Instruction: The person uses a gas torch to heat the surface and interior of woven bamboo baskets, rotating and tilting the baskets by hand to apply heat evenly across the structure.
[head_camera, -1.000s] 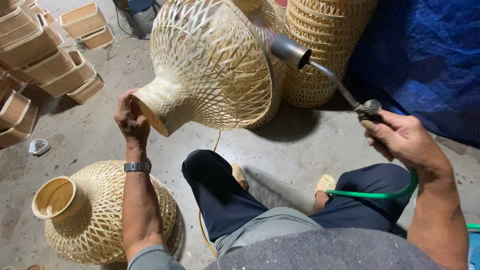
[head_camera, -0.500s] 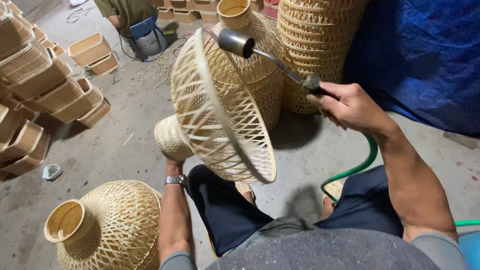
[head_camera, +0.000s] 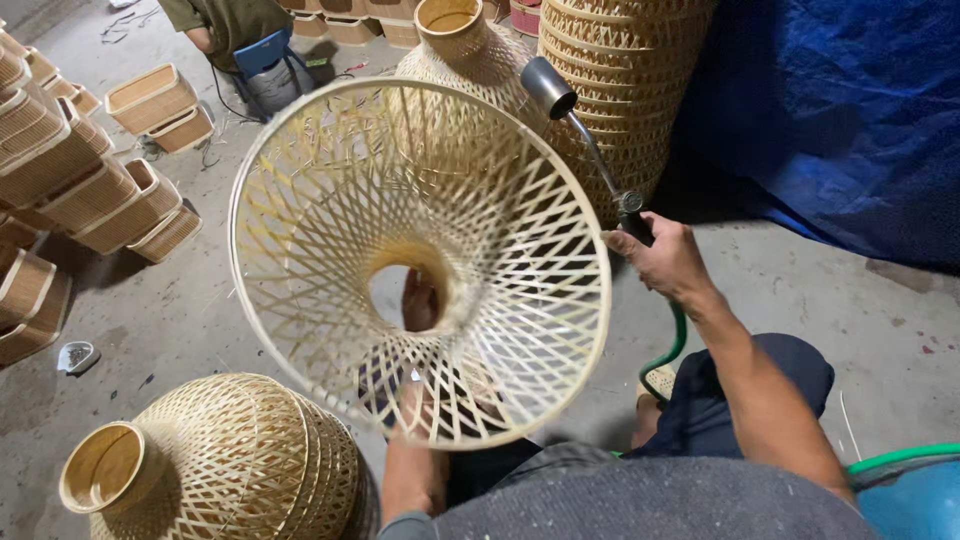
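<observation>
The left hand (head_camera: 420, 300) is clamped on the narrow neck of a woven bamboo lampshade (head_camera: 420, 260), seen through its weave, tilting the wide open mouth toward the wearer; the right hand (head_camera: 665, 262) is closed around a gas torch (head_camera: 590, 150), nozzle just beyond the far right rim; this looks like singeing stray fibres; next, the nozzle likely needs aiming at the weave.
</observation>
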